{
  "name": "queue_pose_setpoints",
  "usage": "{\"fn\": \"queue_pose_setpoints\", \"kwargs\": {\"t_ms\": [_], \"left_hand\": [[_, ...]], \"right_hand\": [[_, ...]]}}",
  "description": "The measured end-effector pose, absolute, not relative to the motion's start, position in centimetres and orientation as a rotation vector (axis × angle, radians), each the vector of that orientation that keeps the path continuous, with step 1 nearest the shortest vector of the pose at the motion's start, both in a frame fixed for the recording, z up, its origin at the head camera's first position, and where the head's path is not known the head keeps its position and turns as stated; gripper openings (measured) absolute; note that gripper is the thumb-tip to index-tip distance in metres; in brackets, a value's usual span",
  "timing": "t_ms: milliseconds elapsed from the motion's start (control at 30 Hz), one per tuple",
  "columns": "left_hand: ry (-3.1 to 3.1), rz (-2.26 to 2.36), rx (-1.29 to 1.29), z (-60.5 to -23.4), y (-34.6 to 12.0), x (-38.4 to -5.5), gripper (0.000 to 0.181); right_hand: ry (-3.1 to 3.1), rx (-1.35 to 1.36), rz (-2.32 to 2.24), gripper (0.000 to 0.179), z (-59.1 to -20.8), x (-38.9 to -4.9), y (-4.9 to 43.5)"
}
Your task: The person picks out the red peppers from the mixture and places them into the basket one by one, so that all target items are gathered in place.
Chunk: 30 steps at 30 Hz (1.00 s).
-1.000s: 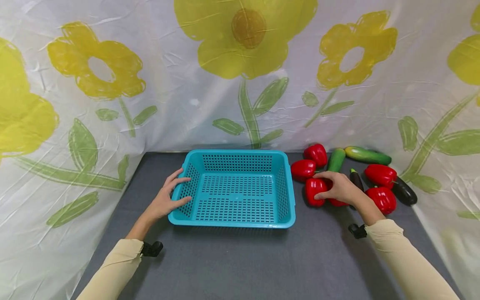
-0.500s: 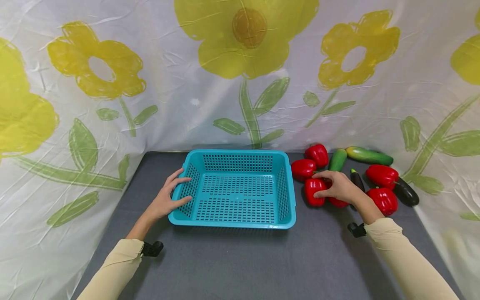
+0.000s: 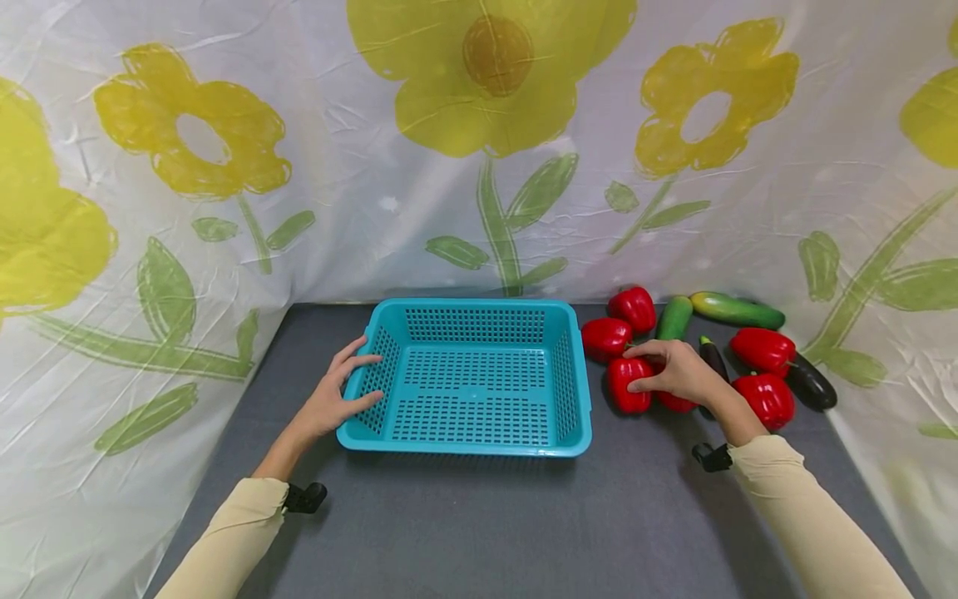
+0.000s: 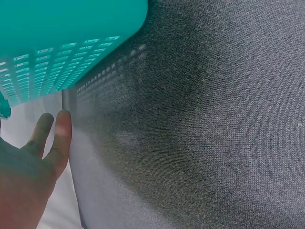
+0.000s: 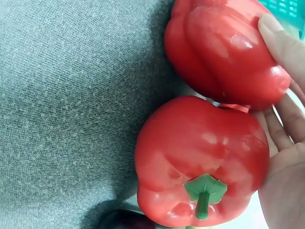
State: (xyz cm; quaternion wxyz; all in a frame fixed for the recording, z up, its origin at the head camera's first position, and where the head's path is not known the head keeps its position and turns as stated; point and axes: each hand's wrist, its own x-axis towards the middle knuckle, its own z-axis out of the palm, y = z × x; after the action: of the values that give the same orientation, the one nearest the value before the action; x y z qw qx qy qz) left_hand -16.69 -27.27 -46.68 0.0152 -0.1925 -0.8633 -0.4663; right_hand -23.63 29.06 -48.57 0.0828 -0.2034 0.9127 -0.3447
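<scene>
My right hand (image 3: 677, 370) grasps a glossy red, blocky bell pepper (image 3: 624, 391) between thumb and fingers, at three o'clock from the rectangular, perforated turquoise plastic basket (image 3: 464, 451) on the grey cloth-covered worktop (image 3: 464, 524). My left hand (image 3: 329, 399), fingers spread and unclenched, rests at the basket's nine o'clock rim. Another glossy red bell pepper, green-stemmed (image 5: 195, 152), sits just beside the grasped one.

A teal basket (image 4: 66, 24), its side pierced with rows of slots, fills the upper left. Below it, the left hand (image 4: 31, 167) enters from the lower left, two fingers extended. A grey, woven-textured table (image 4: 248, 119), partly shadowed, spans the right.
</scene>
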Motion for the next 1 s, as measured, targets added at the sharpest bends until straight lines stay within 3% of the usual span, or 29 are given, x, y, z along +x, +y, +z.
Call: {"fn": "queue_pose_setpoints", "kwargs": {"t_ms": [1000], "left_hand": [[-2.632,-1.450,-0.603,-47.7,-27.4,-16.8,0.043]], "right_hand": [[2.694,-0.425,-1.371,0.052,-48.0,-22.6,30.0]]}}
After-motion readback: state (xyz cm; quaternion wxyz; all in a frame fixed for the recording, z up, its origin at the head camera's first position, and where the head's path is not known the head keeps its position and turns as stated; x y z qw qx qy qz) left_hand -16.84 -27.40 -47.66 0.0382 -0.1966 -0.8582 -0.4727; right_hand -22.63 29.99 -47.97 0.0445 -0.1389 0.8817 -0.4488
